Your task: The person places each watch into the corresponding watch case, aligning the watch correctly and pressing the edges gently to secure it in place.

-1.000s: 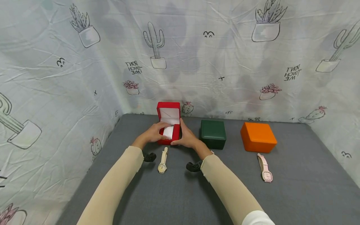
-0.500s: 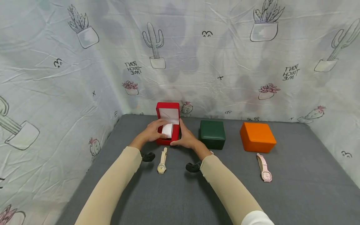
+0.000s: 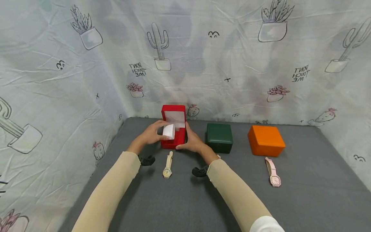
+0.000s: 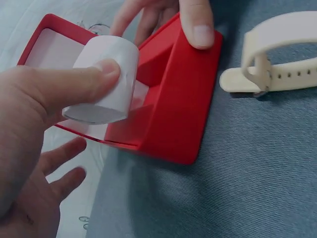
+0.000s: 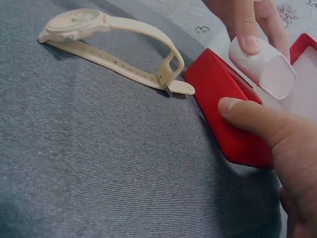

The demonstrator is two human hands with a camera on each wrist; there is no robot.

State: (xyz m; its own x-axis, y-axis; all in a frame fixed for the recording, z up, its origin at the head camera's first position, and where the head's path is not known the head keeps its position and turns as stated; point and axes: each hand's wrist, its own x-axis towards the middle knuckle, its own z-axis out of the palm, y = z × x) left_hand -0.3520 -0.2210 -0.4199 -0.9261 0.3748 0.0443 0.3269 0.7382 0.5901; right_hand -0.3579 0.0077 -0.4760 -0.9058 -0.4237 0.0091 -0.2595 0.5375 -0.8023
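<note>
My left hand (image 3: 149, 133) pinches a white watch cushion (image 3: 169, 131) between thumb and fingers, above the red watch box (image 3: 181, 137). In the left wrist view the cushion (image 4: 106, 74) is tilted, over the box's bare red interior (image 4: 151, 67). The box's lid stands up with its white lining showing. My right hand (image 3: 193, 141) grips the box at its right side, thumb on the front wall, as the right wrist view shows on the red box (image 5: 218, 99). A cream watch (image 3: 167, 166) lies buckled on the table just in front of the box.
To the right stand a closed green box (image 3: 219, 138) and a closed orange box (image 3: 266, 141). A pink watch (image 3: 273, 172) lies before the orange one. Part of another pale item (image 3: 218, 157) peeks out by the right wrist. A printed curtain (image 3: 200, 64) hangs behind the grey table.
My left hand has drawn the white cushion up and to the left out of the red box's compartment. The right hand has kept its hold on the box.
</note>
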